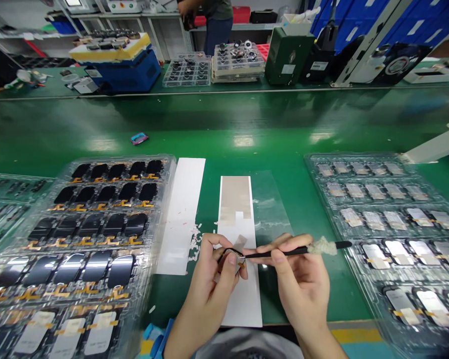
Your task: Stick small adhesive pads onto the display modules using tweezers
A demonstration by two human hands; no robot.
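My left hand [211,281] pinches a small black-edged screen module [227,251], tilted, with its surface partly hidden by the fingers. My right hand [303,279] grips black tweezers [275,253], which have pale wrapping [322,246] around their rear part. The tweezers' tip meets the module's right edge. A small greyish film piece [241,242] stands up at that edge; whether the tip touches it I cannot tell. Beneath both hands lies a long white backing sheet [243,304] with a beige sticker area [235,194] on its upper part.
A clear tray [164,199] of dark screens is at left, another clear tray [324,194] of silver-backed modules at right. White paper [183,209], small scraps [195,239] and clear film [271,204] lie between them. A person [217,20] stands beyond the back shelf.
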